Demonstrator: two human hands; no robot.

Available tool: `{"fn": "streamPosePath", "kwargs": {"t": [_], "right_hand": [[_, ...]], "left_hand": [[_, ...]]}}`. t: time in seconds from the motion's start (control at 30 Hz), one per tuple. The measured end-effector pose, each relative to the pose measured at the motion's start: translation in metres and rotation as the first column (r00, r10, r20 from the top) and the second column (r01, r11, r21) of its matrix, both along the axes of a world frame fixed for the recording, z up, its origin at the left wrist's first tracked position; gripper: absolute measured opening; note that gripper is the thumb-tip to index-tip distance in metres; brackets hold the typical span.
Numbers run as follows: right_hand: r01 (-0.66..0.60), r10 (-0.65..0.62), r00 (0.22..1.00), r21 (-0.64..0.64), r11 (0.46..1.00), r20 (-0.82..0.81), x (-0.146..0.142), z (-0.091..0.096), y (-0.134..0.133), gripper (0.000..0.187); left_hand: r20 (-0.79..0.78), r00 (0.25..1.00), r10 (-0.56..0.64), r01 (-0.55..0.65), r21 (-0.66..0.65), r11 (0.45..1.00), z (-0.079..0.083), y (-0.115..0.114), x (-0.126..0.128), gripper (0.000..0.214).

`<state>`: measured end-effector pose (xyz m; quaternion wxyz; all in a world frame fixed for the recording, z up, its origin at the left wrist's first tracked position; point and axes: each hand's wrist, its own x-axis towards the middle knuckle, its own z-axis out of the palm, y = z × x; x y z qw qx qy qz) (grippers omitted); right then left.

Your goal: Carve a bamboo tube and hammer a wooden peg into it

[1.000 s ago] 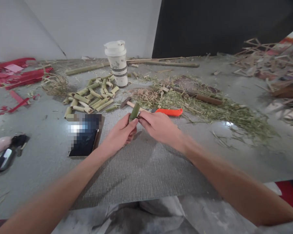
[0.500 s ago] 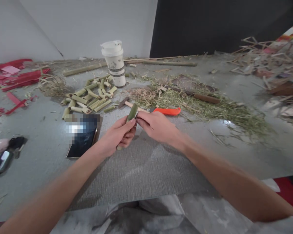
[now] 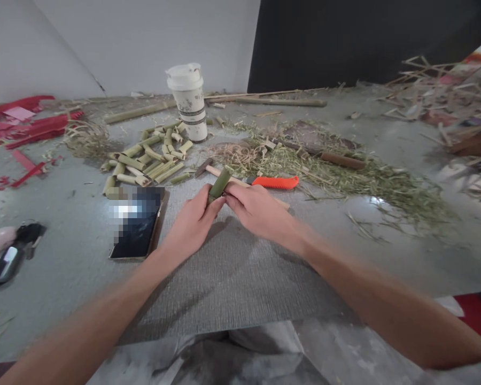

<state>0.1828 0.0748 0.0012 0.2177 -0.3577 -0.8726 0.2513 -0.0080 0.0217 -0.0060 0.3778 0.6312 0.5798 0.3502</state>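
My left hand (image 3: 195,218) is closed round a short green bamboo piece (image 3: 219,184), whose upper end sticks up past the thumb and index finger. Close against it on the right, my right hand (image 3: 253,206) has its fingers pinched together at the side of the bamboo. Whatever the right fingers hold is too small and covered to make out. Just behind both hands lies a hammer (image 3: 212,170) with a wooden handle, partly hidden by the right hand. An orange-handled tool (image 3: 276,183) rests beside it, its front end covered.
Left of my hands lies a phone (image 3: 138,230), with cut bamboo pieces (image 3: 160,170) behind it. A white lidded cup (image 3: 190,107) stands further back. Green shavings (image 3: 369,182) spread to the right. Keys (image 3: 14,251) and red strips (image 3: 36,128) lie left.
My left hand has rolled over so that its back faces up, and the bamboo leans more to the right. The bamboo's lower end is now hidden. My right hand stays nearly in place.
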Motion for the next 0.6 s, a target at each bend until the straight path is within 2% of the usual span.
{"fn": "streamPosePath", "kwargs": {"t": [0.07,0.13,0.23,0.37,0.6], "right_hand": [[-0.008,0.008,1.0,0.009,1.0,-0.011,0.001,0.002,-0.001,0.025],[-0.014,0.014,1.0,0.022,1.0,-0.015,0.003,0.004,-0.002,0.026],[-0.021,0.02,1.0,0.067,0.998,0.006,0.005,0.007,-0.004,0.027],[-0.042,0.038,0.999,0.129,0.991,0.03,0.006,0.011,-0.007,0.028],[-0.054,0.049,0.998,0.164,0.985,0.035,0.005,0.012,-0.007,0.029]], "left_hand": [[0.225,0.974,-0.03,0.058,-0.119,0.991,-0.001,0.0,0.0,0.028],[0.442,0.896,-0.049,0.153,-0.203,0.967,-0.002,0.0,-0.002,0.031],[0.611,0.782,-0.121,0.284,-0.177,0.942,-0.006,0.002,-0.007,0.034],[0.675,0.699,-0.235,0.397,-0.093,0.913,-0.01,0.004,-0.015,0.029],[0.683,0.682,-0.26,0.417,-0.072,0.906,-0.009,0.005,-0.016,0.028]]}}
